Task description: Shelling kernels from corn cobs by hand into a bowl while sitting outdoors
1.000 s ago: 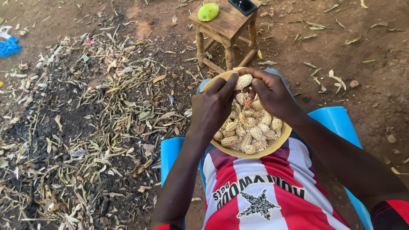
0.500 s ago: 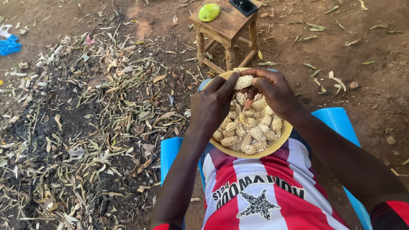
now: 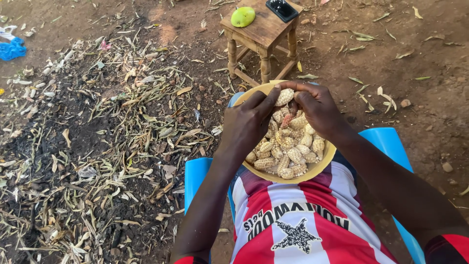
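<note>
A yellow bowl (image 3: pixel 320 166) rests on my lap, filled with several short pieces of maize cob (image 3: pixel 288 154). Both hands are over its far side, gripping one pale cob piece (image 3: pixel 285 96) between them. My left hand (image 3: pixel 249 124) pinches it from the left with thumb and fingers. My right hand (image 3: pixel 315 105) curls round it from the right, fingers over its top. Loose kernels lie among the cobs beneath.
I sit on a blue plastic chair (image 3: pixel 391 144) in a red and white striped shirt. A small wooden stool (image 3: pixel 261 34) ahead carries a green fruit (image 3: pixel 243 16) and a dark phone (image 3: pixel 282 9). Dry husks and litter (image 3: pixel 107 137) cover the dirt at left; blue plastic (image 3: pixel 12 49) lies far left.
Both hands stay on the same cob piece over the bowl, with only small shifts of the fingers around it.
</note>
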